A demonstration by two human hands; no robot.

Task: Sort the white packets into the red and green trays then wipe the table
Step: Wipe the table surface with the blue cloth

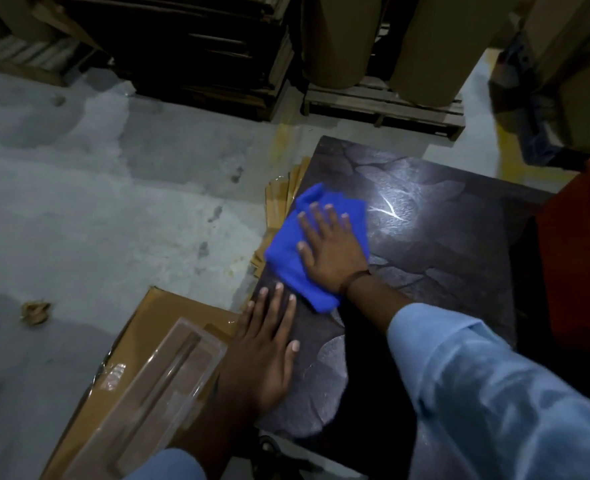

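Both hands are flat, fingers straight: right hand (328,244) presses the blue cloth (284,259), left hand (269,344) rests on the worktop (442,244) beside it. Cloth lies at the worktop's left edge, long axis near-to-far.

We see the right hand (331,249) pressing flat on a blue cloth (288,258) on the dark surface (442,244); the left hand (269,348) rests flat beside it.

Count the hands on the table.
2: the left hand lies flat at the table's left edge; the right hand presses the cloth just beyond it.
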